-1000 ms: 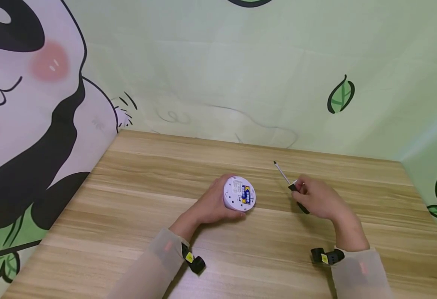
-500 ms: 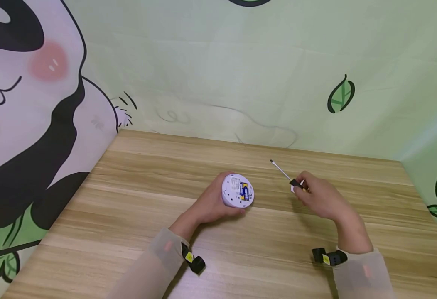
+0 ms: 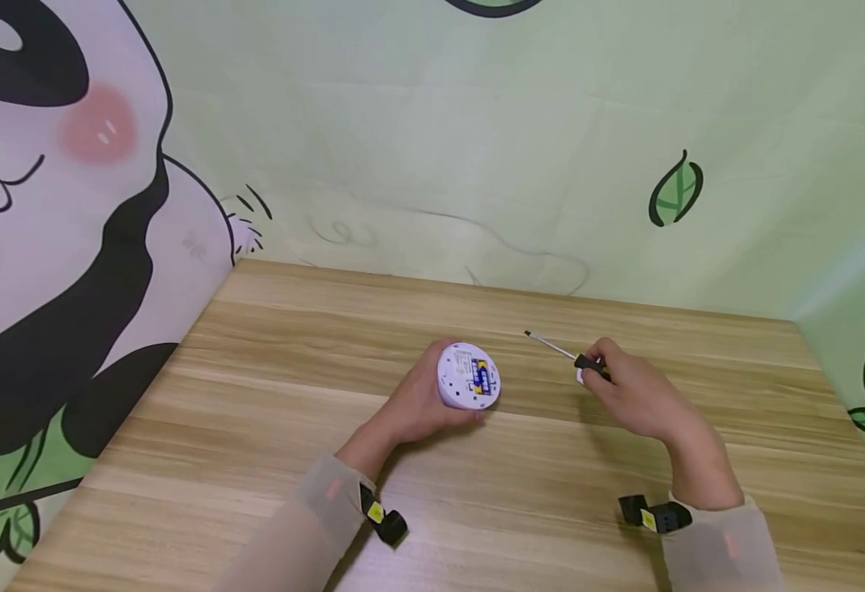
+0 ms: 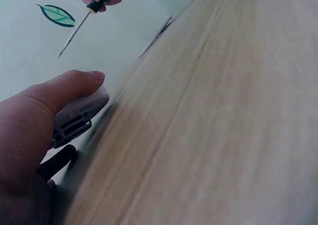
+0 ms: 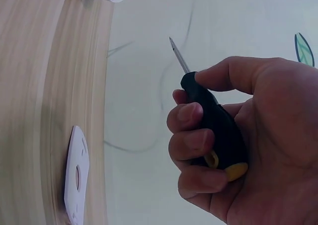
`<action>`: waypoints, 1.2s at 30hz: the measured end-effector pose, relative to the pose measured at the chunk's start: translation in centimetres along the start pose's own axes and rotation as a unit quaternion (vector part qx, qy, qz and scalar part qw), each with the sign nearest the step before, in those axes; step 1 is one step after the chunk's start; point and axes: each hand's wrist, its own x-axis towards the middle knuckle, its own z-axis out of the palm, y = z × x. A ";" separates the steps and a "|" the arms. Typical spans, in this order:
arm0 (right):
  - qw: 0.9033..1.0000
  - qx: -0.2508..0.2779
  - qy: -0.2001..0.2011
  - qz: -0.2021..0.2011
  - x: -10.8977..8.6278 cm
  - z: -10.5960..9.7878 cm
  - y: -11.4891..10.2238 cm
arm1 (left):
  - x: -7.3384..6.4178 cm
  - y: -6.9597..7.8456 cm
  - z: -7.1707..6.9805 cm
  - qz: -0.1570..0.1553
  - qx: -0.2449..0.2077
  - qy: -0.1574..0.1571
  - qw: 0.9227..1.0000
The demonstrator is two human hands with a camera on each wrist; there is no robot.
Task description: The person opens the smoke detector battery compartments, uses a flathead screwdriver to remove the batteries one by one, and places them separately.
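My left hand (image 3: pixel 423 404) grips a round white battery-powered device (image 3: pixel 456 380) by its side, its underside tilted up. Blue-and-yellow batteries (image 3: pixel 481 376) show in an uncovered compartment there. In my right hand (image 3: pixel 643 396) is a screwdriver (image 3: pixel 589 364) with a black handle. Its metal shaft points left toward the device, with a gap between tip and device. The right wrist view shows fingers wrapped round the handle (image 5: pixel 218 130) and the thumb near its neck. The far side of the device is hidden by the left hand.
A thin white plate with a hole (image 5: pixel 77 178) lies on the wooden table (image 3: pixel 270 395) below my right hand; in the head view the hand mostly covers it. A printed cloth wall (image 3: pixel 403 148) closes off the table's back and sides.
The right hand has raised the screwdriver from near the table and turned it, so its tip swings left toward the device. The left hand with the device has shifted slightly up and left.
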 end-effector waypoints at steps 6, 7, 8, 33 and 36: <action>1.000 -0.007 -0.004 -0.005 -0.1 -0.1 -0.2 | 0.0 0.0 0.0 0.002 0.008 0.001 1.000; 1.000 -0.010 -0.004 -0.005 -0.2 -0.1 -0.3 | 0.0 -0.1 0.0 0.003 0.009 0.002 1.000; 1.000 -0.013 -0.004 -0.007 -0.2 -0.1 -0.3 | 0.0 -0.1 0.0 0.002 0.010 0.001 1.000; 0.997 -0.045 -0.016 -0.063 -0.4 0.1 -1.1 | 0.0 -0.1 0.0 -0.011 0.017 0.000 1.000; 0.996 -0.049 -0.017 -0.065 -0.4 0.3 -1.2 | -0.1 0.0 0.0 -0.011 0.014 0.000 1.000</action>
